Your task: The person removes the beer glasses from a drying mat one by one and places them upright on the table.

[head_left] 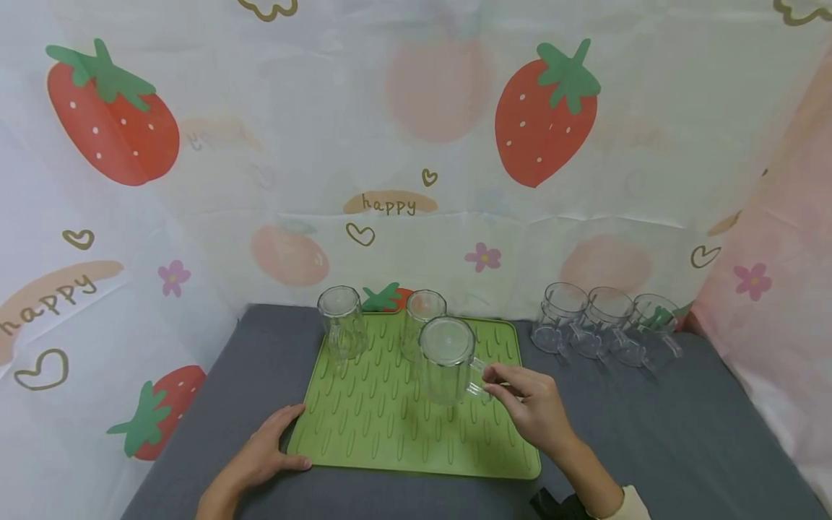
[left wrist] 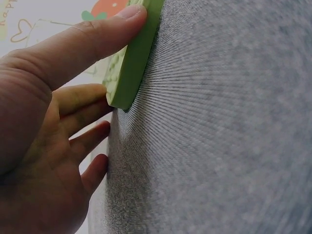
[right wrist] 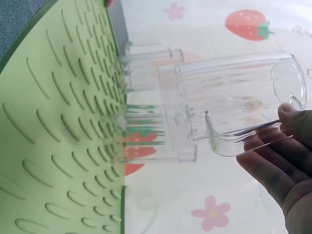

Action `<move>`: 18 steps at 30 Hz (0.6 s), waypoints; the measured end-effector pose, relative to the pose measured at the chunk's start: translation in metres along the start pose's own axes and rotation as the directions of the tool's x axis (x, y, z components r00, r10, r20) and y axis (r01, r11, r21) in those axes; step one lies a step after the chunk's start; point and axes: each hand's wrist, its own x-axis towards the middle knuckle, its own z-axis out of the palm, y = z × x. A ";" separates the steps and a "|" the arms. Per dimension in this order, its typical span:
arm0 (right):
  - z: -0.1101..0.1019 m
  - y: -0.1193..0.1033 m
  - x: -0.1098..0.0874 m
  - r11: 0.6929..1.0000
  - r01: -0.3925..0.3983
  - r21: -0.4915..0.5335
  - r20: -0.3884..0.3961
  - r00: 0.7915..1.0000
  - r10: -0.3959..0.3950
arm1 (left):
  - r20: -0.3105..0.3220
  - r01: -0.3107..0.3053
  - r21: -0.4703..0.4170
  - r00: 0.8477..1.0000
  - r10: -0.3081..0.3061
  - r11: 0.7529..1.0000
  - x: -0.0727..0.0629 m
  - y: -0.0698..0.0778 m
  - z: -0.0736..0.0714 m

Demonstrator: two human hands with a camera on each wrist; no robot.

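My right hand (head_left: 529, 404) pinches the handle of a clear glass mug (head_left: 447, 361) between thumb and fingers. The right wrist view has this mug (right wrist: 229, 102) held apart from the ribbed green mat (right wrist: 58, 122), seemingly mouth down. At the mat's front left corner rests my left hand (head_left: 263, 448), fingers extended; its thumb (left wrist: 92, 41) lies along the front edge and its fingertips touch the side. Two more glass mugs stand at the back of the mat, a left mug (head_left: 344, 325) and a middle mug (head_left: 416, 325), the latter partly hidden behind the held one.
Three upright glass mugs stand in a row at the back right, the nearest-to-mat mug (head_left: 559, 318) close beside the mat's edge. Grey cloth (head_left: 676, 433) covers the table. A printed curtain (head_left: 390, 144) hangs behind and at both sides.
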 end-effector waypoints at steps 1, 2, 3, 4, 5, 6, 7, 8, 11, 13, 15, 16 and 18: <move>0.000 0.000 0.000 1.000 0.002 -0.002 -0.002 1.000 -0.002 | 0.000 0.000 0.000 1.000 0.000 1.000 0.000 0.000 0.000; 0.000 0.000 0.000 1.000 0.003 -0.001 -0.002 1.000 -0.003 | 0.000 -0.003 0.001 1.000 0.003 1.000 0.000 0.000 0.000; 0.000 0.000 0.000 1.000 0.004 0.000 -0.003 1.000 -0.004 | 0.000 -0.005 0.002 1.000 0.005 1.000 0.000 0.000 0.000; -0.001 0.000 0.000 1.000 0.005 -0.003 -0.004 1.000 -0.005 | -0.001 -0.006 0.003 1.000 0.006 1.000 0.000 0.000 0.000; -0.001 0.000 0.000 1.000 0.007 -0.003 -0.004 1.000 -0.007 | -0.002 -0.007 0.004 1.000 0.007 1.000 0.000 0.000 0.000; -0.001 0.000 0.000 1.000 0.008 -0.003 -0.006 1.000 -0.008 | -0.003 -0.008 0.005 1.000 0.008 1.000 0.000 -0.001 0.000; -0.001 0.000 0.000 1.000 0.011 -0.005 -0.008 1.000 -0.011 | -0.004 -0.008 0.006 1.000 0.008 1.000 0.000 -0.001 0.000; -0.002 0.000 0.000 1.000 0.013 -0.004 -0.009 1.000 -0.013 | -0.006 -0.007 0.009 1.000 0.007 1.000 0.001 -0.001 0.000; -0.003 0.000 0.001 1.000 0.021 -0.004 -0.016 1.000 -0.021 | -0.009 -0.009 0.018 1.000 0.009 1.000 0.001 -0.001 0.001; -0.003 -0.001 0.001 1.000 0.026 -0.008 -0.018 0.999 -0.026 | -0.011 -0.006 0.019 1.000 0.006 1.000 0.001 -0.001 0.001; -0.004 -0.001 0.001 1.000 0.028 -0.007 -0.020 0.999 -0.028 | -0.012 -0.006 0.021 1.000 0.007 1.000 0.001 -0.001 0.001; -0.004 -0.001 0.002 1.000 0.029 -0.007 -0.020 0.999 -0.029 | -0.012 -0.006 0.019 1.000 0.006 1.000 0.001 -0.001 0.001; -0.005 -0.001 0.002 1.000 0.031 -0.006 -0.019 0.999 -0.031 | -0.011 -0.004 0.017 1.000 0.004 1.000 0.001 0.000 0.001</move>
